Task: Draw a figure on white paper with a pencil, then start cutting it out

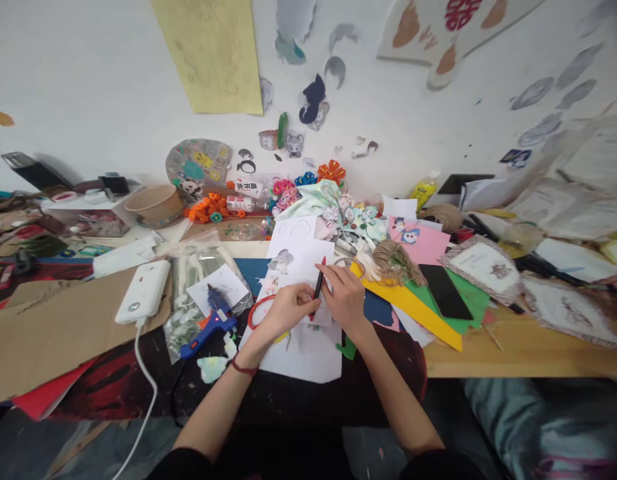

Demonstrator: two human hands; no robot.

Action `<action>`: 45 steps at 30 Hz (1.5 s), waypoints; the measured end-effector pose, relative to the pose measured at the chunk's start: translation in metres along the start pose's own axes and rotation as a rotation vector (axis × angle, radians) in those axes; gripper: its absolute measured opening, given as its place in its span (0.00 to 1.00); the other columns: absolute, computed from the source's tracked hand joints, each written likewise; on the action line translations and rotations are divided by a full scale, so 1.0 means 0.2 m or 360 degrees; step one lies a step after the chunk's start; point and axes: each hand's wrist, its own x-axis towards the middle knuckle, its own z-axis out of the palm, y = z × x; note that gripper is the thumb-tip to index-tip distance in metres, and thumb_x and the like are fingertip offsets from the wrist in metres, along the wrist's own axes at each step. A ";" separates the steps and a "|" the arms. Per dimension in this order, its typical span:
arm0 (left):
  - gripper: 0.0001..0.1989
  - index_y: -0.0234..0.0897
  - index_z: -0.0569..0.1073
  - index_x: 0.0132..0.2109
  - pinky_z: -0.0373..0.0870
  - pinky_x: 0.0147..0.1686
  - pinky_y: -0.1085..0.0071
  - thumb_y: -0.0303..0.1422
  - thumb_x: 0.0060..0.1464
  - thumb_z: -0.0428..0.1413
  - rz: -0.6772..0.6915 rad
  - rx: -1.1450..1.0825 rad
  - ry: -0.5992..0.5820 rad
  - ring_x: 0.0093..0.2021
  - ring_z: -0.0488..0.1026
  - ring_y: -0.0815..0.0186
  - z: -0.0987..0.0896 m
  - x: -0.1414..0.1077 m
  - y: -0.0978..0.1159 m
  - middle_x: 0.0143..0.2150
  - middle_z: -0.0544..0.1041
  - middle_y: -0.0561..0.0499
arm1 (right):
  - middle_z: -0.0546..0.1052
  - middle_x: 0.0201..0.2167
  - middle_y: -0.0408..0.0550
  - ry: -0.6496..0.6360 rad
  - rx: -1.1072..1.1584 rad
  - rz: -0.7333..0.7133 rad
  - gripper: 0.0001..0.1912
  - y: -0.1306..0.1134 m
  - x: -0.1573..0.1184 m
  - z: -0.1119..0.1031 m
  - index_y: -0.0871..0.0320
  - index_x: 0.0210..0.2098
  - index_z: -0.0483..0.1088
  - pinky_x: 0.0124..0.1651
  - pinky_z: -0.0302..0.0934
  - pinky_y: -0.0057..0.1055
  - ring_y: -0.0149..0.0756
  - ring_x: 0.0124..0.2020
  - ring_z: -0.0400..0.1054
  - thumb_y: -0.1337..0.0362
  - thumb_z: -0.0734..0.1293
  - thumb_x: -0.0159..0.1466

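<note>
In the left hand (292, 308), the lower part of a dark pen (319, 283) is pinched between thumb and fingers, and the pen is held tilted above white sheets (301, 365), its red top end pointing toward the wall (113, 87). The upper part of the pen is met from the other side by the bent fingers of the right hand (344, 299), by which it is partly covered; whether it is gripped there too cannot be told. Around the hands, at far left, a white power bank (144, 292) with a white cable (147, 373) is laid on brown cardboard (53, 320). Next to it, a clear plastic bag (181, 280) is partly covered by a small white card (232, 285) and a blue glue gun (213, 327). A red loop (259, 309) is seen just beside the left hand, and part of the sheets is hidden by both hands. Past the right hand, a yellow strip (418, 317) is laid slantwise, with a ball of twine (393, 259) behind it. Farther right, a black phone (444, 292) is rested on green paper (469, 301), near a patterned cloth piece (488, 267).
</note>
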 end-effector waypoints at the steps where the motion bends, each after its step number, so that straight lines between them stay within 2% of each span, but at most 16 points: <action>1: 0.06 0.37 0.75 0.33 0.60 0.23 0.74 0.35 0.53 0.61 -0.0036 0.0003 0.0026 0.20 0.69 0.69 -0.03 0.02 -0.02 0.19 0.73 0.58 | 0.79 0.48 0.51 0.0007 0.0033 0.0043 0.20 -0.01 -0.01 0.00 0.54 0.58 0.72 0.56 0.65 0.40 0.42 0.49 0.73 0.70 0.59 0.71; 3: 0.02 0.37 0.73 0.35 0.60 0.26 0.74 0.30 0.53 0.58 -0.0108 0.0041 0.0174 0.21 0.70 0.69 -0.08 0.03 -0.05 0.21 0.73 0.57 | 0.78 0.51 0.51 0.0035 0.0187 0.0241 0.26 -0.02 -0.06 -0.01 0.54 0.67 0.62 0.55 0.67 0.41 0.42 0.50 0.72 0.68 0.60 0.70; 5: 0.01 0.37 0.72 0.35 0.59 0.26 0.74 0.29 0.53 0.57 -0.0137 0.0060 0.0260 0.21 0.69 0.69 -0.11 0.03 -0.07 0.20 0.72 0.57 | 0.76 0.55 0.53 -0.0035 0.0317 0.0400 0.32 -0.03 -0.11 0.00 0.54 0.70 0.54 0.57 0.67 0.43 0.43 0.54 0.71 0.65 0.64 0.69; 7: 0.03 0.37 0.73 0.34 0.60 0.27 0.74 0.31 0.55 0.57 -0.0107 0.0023 0.0225 0.22 0.69 0.70 -0.12 0.02 -0.08 0.23 0.74 0.56 | 0.72 0.61 0.54 -0.0205 0.0276 0.0406 0.34 -0.04 -0.16 0.03 0.54 0.70 0.55 0.63 0.63 0.48 0.46 0.62 0.66 0.62 0.66 0.67; 10: 0.11 0.37 0.74 0.30 0.63 0.29 0.74 0.36 0.60 0.55 -0.0032 -0.0063 0.0130 0.26 0.68 0.71 -0.11 0.02 -0.07 0.25 0.75 0.54 | 0.63 0.70 0.54 -0.0477 0.0108 0.0314 0.35 -0.05 -0.22 0.07 0.56 0.71 0.54 0.71 0.53 0.51 0.48 0.71 0.55 0.58 0.67 0.68; 13: 0.16 0.36 0.74 0.27 0.60 0.29 0.73 0.37 0.62 0.54 -0.0003 -0.0088 0.0043 0.25 0.63 0.72 -0.10 0.04 -0.06 0.22 0.71 0.56 | 0.56 0.74 0.53 -0.0658 0.0026 0.0296 0.39 -0.05 -0.25 0.09 0.59 0.74 0.49 0.74 0.48 0.49 0.45 0.74 0.49 0.54 0.66 0.69; 16: 0.19 0.35 0.70 0.24 0.56 0.27 0.73 0.36 0.63 0.53 0.0005 -0.0067 0.0001 0.24 0.57 0.74 -0.09 0.05 -0.06 0.20 0.65 0.57 | 0.54 0.74 0.51 -0.0759 -0.0018 0.0317 0.40 -0.03 -0.25 0.09 0.60 0.74 0.49 0.75 0.47 0.48 0.45 0.75 0.48 0.52 0.65 0.69; 21: 0.20 0.35 0.64 0.22 0.50 0.24 0.72 0.35 0.63 0.52 0.0020 -0.0038 -0.0146 0.24 0.51 0.74 -0.09 0.05 -0.06 0.20 0.57 0.59 | 0.53 0.74 0.52 -0.0799 -0.0092 0.0277 0.38 -0.02 -0.26 0.09 0.59 0.73 0.51 0.74 0.47 0.49 0.45 0.74 0.48 0.49 0.63 0.71; 29: 0.21 0.36 0.59 0.22 0.49 0.25 0.72 0.35 0.64 0.51 0.0014 -0.0016 -0.0167 0.24 0.50 0.74 -0.10 0.04 -0.04 0.21 0.55 0.58 | 0.51 0.75 0.51 -0.0796 -0.0125 0.0233 0.38 -0.02 -0.26 0.09 0.51 0.74 0.50 0.72 0.50 0.54 0.48 0.74 0.48 0.49 0.64 0.70; 45: 0.21 0.35 0.63 0.23 0.51 0.25 0.72 0.36 0.65 0.50 0.0016 -0.0050 -0.0179 0.24 0.53 0.74 -0.10 0.04 -0.06 0.21 0.58 0.58 | 0.51 0.75 0.52 -0.0827 -0.0178 0.0226 0.37 -0.03 -0.26 0.09 0.53 0.73 0.53 0.73 0.49 0.53 0.48 0.74 0.48 0.49 0.64 0.70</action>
